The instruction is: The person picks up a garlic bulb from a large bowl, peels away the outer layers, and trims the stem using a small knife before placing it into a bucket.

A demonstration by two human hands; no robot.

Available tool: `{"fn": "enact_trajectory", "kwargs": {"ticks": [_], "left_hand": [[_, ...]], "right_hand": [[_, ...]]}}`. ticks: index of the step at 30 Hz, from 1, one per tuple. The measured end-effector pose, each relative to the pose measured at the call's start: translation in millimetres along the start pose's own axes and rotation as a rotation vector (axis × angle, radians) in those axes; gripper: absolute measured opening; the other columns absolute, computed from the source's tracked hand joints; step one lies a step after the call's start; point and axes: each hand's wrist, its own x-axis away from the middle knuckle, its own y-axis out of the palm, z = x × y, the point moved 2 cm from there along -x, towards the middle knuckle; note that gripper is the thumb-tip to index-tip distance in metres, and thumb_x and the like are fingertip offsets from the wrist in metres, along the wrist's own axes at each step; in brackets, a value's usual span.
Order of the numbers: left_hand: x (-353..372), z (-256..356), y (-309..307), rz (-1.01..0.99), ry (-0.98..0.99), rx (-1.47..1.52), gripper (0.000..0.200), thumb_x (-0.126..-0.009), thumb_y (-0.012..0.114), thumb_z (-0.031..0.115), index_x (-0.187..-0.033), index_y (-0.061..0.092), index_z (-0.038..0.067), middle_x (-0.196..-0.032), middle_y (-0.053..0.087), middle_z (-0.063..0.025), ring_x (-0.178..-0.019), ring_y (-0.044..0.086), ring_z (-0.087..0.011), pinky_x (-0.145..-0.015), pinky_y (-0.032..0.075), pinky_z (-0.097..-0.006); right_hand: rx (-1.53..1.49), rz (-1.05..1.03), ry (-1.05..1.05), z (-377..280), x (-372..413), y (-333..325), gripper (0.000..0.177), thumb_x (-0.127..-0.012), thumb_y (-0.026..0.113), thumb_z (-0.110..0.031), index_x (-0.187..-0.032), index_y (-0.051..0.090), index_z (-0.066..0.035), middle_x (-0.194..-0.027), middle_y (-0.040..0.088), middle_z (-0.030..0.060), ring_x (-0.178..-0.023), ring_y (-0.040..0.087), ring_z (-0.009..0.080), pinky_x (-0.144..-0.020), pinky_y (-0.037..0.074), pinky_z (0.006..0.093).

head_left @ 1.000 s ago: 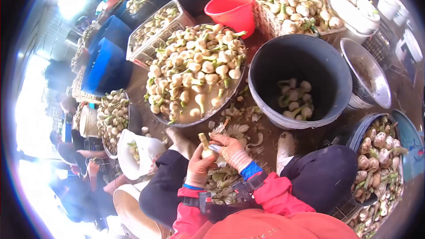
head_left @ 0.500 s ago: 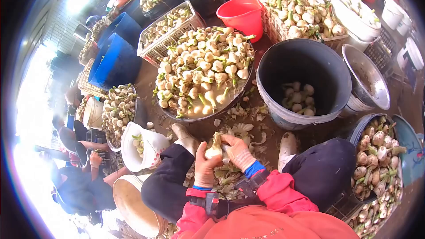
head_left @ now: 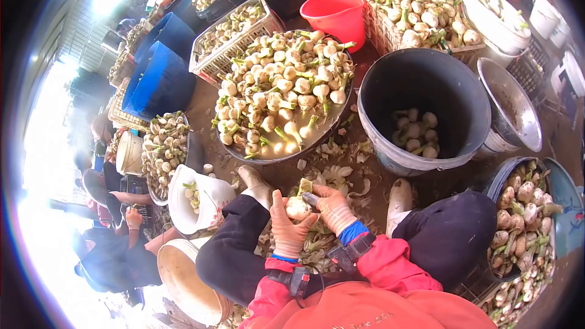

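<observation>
My left hand (head_left: 289, 230), gloved, cups a whitish garlic bulb (head_left: 297, 208) from below and the side, its short greenish stem (head_left: 305, 186) pointing up and away. Against the bulb's right side lies a small grey knife (head_left: 311, 198), gripped in my gloved right hand (head_left: 334, 209); its handle is hidden by the fingers. Both hands are between my bent knees. Loose peelings (head_left: 332, 178) cover the ground under and beyond them. Ahead, a wide basin (head_left: 292, 155) holds many stemmed garlic bulbs in muddy water.
A large black bucket (head_left: 381, 152) with several trimmed bulbs stands ahead right. At my left are a white bucket (head_left: 213, 198) and a cream bucket (head_left: 183, 274). A red bucket (head_left: 332, 12) and garlic-filled crates (head_left: 204, 64) stand farther off. Another person (head_left: 116, 256) sits at far left.
The bulb has been turned in my left hand, whose fingers have opened upward beside it. The grey knife now shows against the bulb. The view has shifted slightly.
</observation>
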Motion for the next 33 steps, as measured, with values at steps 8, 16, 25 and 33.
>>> {"fn": "enact_trajectory", "kwargs": {"ticks": [8,16,25,33], "left_hand": [[-1,5,9,-0.066,-0.538,0.996,0.076,-0.077,0.069,0.038,-0.134,0.033,0.002,-0.089,0.056,-0.0036,-0.062,0.05,-0.0129,-0.053,0.045,-0.0248],[-11,-17,21,-0.045,-1.204,1.229,0.054,-0.083,0.044,0.061,-0.096,0.057,0.011,-0.074,0.061,-0.0033,-0.056,0.053,-0.0173,-0.046,0.043,-0.0258],[4,-21,14,-0.101,-0.618,1.093,0.07,-0.073,0.075,0.03,-0.125,0.034,0.007,-0.107,0.054,-0.0054,-0.098,0.055,-0.0211,-0.079,0.05,-0.0367],[8,-34,7,-0.264,-0.697,1.592,0.072,-0.071,0.074,0.038,-0.125,0.038,0.007,-0.103,0.059,-0.0111,-0.079,0.062,-0.023,-0.059,0.053,-0.0317]], "right_hand": [[-0.15,-0.016,-0.074,5,-3,2,0.026,-0.079,0.055,0.009,-0.104,0.062,0.002,-0.096,0.064,0.0075,-0.085,0.061,0.0151,-0.075,0.051,0.0265],[-0.163,0.032,-0.148,11,-4,-1,0.031,-0.079,0.045,0.008,-0.106,0.061,0.002,-0.1,0.063,0.0075,-0.088,0.059,0.015,-0.079,0.048,0.025],[-0.169,-0.312,0.041,13,1,-5,0.037,-0.076,0.054,0.005,-0.113,0.055,0.002,-0.104,0.06,0.0092,-0.092,0.059,0.0174,-0.082,0.048,0.0272],[-0.309,-0.117,-0.013,30,-29,-28,0.029,-0.08,0.065,-0.016,-0.105,0.06,-0.003,-0.092,0.062,0.0056,-0.082,0.06,0.0166,-0.069,0.052,0.0316]]}}
